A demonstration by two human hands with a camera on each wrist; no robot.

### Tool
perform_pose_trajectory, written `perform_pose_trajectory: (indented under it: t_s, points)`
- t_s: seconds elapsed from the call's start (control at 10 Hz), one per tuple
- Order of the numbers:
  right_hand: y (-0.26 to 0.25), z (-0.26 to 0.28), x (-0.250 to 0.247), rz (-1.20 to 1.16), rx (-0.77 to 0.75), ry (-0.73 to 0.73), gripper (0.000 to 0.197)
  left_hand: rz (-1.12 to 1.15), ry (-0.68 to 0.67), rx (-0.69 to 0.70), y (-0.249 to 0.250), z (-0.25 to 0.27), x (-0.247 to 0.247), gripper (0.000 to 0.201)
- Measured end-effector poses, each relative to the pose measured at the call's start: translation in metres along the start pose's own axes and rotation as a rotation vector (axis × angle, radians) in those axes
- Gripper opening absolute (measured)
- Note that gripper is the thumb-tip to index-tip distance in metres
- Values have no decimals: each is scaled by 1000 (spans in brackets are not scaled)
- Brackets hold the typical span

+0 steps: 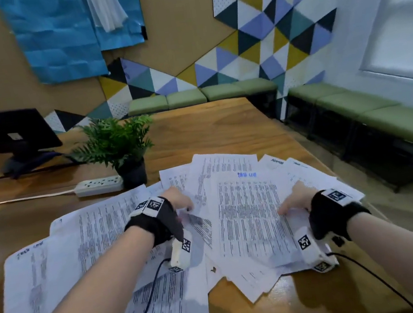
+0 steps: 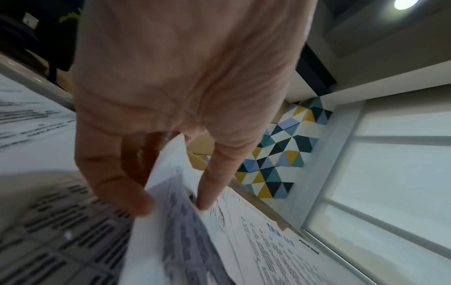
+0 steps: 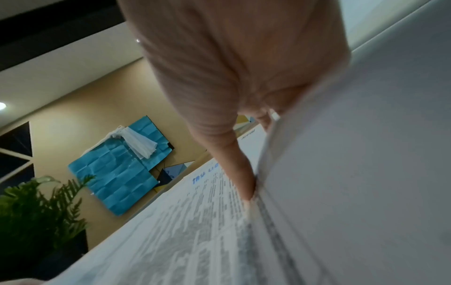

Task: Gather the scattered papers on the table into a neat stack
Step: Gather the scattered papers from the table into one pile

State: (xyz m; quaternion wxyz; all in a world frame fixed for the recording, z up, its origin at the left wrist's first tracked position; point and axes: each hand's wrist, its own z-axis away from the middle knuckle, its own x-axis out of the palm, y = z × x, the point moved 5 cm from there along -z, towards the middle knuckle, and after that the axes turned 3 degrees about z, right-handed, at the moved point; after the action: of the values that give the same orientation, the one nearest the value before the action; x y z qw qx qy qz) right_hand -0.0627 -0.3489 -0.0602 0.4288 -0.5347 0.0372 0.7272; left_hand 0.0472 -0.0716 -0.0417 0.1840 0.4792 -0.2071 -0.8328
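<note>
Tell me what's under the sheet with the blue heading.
The sheet with the blue heading lies on other printed papers whose edges fan out around it. The wooden table beneath is covered there.

Papers (image 1: 248, 216) overlap on the table (image 1: 222, 127); behind them, plant (image 1: 116, 142) right of power strip (image 1: 99, 186).

Both bare forearms reach forward from the bottom of the head view, each wrist wrapped in a black strap carrying a white marker-tagged camera unit. The left hand (image 1: 178, 200) angles inward, thumb and fingers (image 2: 114, 185) pinching a sheet's raised edge (clearest in its wrist view). The right hand (image 1: 297, 198) lies thumb-inward, the thumb on top of a sheet's edge and the fingers hidden beneath it.
</note>
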Motion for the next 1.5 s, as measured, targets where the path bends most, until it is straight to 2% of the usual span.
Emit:
perform_pose_trajectory:
  t_s: [0.1,0.2,0.3,0.4,0.5,0.6,0.7,0.8,0.9,1.0,1.1,1.2,1.3,1.4,1.5]
  points:
    - [-4,4,4,-113,-27,-55,20,108,36,46,-7,0,-2,58]
    - [2,4,-7,-138,-40,-14,40,428,15,52,-23,5,-5,40]
    - [15,0,-6,-339,-33,-54,40,596,-165,18,-35,19,12,27]
    - [20,4,12,-495,-32,-178,29,600,-254,8,-39,27,29,26]
    - [14,7,14,-421,-119,-139,17,502,-193,76,-33,24,25,23]
    - [20,-5,-7,-369,-68,78,26,440,-126,76,-35,23,7,26]
    - [24,-34,-19,-422,-5,86,39,443,-77,16,-48,22,-8,27]
    - [13,-39,-19,-428,63,-18,58,423,22,5,-62,4,-18,29]
    - [-7,-25,-19,-319,23,-30,46,444,122,7,-76,-19,-32,34]
    - [-16,-27,2,-251,-80,-203,51,510,171,-32,-79,-25,-39,27]
    - [-27,-15,21,-328,-97,-343,36,604,173,-14,-64,-26,-32,15]
    - [-42,-13,28,-335,-183,-280,44,844,62,-14,-50,-29,-13,36]
    - [-56,-13,39,-317,-273,-210,49,821,-56,-12,-37,-21,0,72]
    - [-69,-2,46,-356,-342,-318,36,643,-5,30,-37,-21,-1,56]
    - [-50,-2,17,-453,-269,-254,14,526,50,19,-46,-22,-8,45]
